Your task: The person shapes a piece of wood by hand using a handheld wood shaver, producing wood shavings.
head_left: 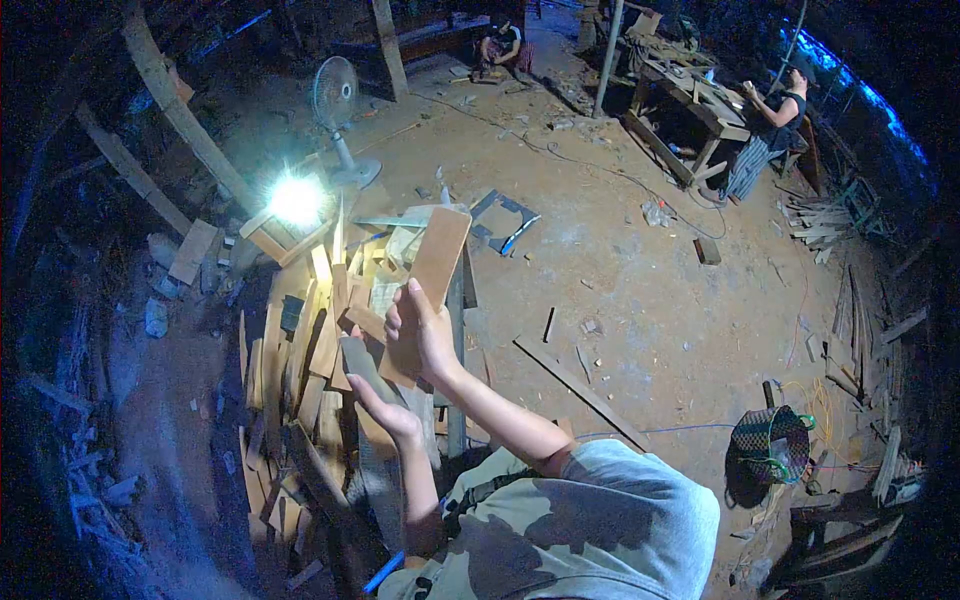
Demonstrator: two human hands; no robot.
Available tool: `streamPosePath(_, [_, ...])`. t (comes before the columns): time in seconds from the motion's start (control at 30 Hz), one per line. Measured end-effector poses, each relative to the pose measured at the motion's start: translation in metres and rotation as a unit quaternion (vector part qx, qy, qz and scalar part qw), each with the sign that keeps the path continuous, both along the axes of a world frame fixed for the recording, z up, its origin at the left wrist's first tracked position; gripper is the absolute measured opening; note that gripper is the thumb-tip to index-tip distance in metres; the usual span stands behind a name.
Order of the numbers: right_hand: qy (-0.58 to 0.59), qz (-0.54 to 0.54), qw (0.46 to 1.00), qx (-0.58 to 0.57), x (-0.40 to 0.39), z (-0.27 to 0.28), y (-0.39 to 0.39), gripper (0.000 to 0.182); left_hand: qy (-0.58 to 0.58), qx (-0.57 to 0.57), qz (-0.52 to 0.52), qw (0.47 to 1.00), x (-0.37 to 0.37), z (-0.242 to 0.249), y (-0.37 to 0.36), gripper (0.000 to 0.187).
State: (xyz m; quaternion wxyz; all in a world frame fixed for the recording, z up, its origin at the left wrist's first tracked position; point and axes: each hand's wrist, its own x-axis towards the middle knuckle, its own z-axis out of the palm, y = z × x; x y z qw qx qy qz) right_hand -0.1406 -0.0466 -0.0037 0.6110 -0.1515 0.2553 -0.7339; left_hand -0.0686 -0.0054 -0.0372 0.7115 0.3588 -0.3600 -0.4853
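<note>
A flat reddish-brown board [440,250] is held up at a slant in my right hand [428,335], thumb on its upper face and fingers wrapped round its edge. Lower and to the left, my left hand [388,412] is palm up beside the board's lower end, with its fingers stretched out. A greyish piece of wood [362,362] lies near those fingers; whether they touch it is unclear. Beneath and to the left of both hands is a heap of cut wood pieces [325,345].
A bright lamp [297,200] shines beside a standing fan [335,95]. A person [775,120] sits by a wooden workbench [690,95]; another person [502,50] sits at the back. A woven basket [768,445] stands at right, a long strip [580,392] on the ground.
</note>
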Motion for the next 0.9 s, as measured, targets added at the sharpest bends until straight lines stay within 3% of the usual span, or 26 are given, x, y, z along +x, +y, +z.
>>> streamPosePath(0.23, [-0.011, -0.015, 1.000, -0.015, 0.002, -0.002, 0.002, 0.029, -0.011, 0.004, 0.018, 1.000, 0.002, -0.009, -0.006, 0.056])
streamPosePath(0.3, [-0.016, -0.023, 0.999, -0.022, 0.003, -0.001, 0.001, 0.030, -0.034, -0.053, -0.012, 0.998, 0.003, -0.007, -0.008, 0.058])
streamPosePath(0.5, [-0.022, -0.026, 0.999, -0.007, 0.004, 0.006, 0.006, 0.031, -0.037, -0.068, -0.020, 0.997, 0.006, -0.005, -0.008, 0.054])
streamPosePath(0.57, [-0.012, -0.033, 0.999, -0.007, 0.009, 0.001, 0.004, 0.030, 0.048, 0.067, 0.014, 0.996, 0.005, -0.011, -0.005, 0.054])
streamPosePath(0.6, [-0.003, -0.039, 0.999, -0.007, 0.010, 0.000, 0.003, 0.030, 0.048, 0.068, 0.015, 0.996, 0.005, -0.016, -0.005, 0.054])
streamPosePath(0.67, [-0.012, -0.036, 0.999, -0.012, 0.011, 0.005, 0.006, 0.029, -0.004, 0.026, 0.041, 0.999, 0.004, -0.020, -0.005, 0.054])
streamPosePath(0.8, [-0.021, -0.028, 0.999, -0.013, 0.012, 0.011, 0.011, 0.028, 0.006, 0.060, 0.037, 0.997, 0.005, -0.011, -0.002, 0.054])
streamPosePath(0.9, [-0.021, -0.017, 0.999, -0.018, 0.012, 0.007, 0.009, 0.028, -0.007, -0.001, 0.005, 1.000, 0.007, -0.007, -0.003, 0.054])
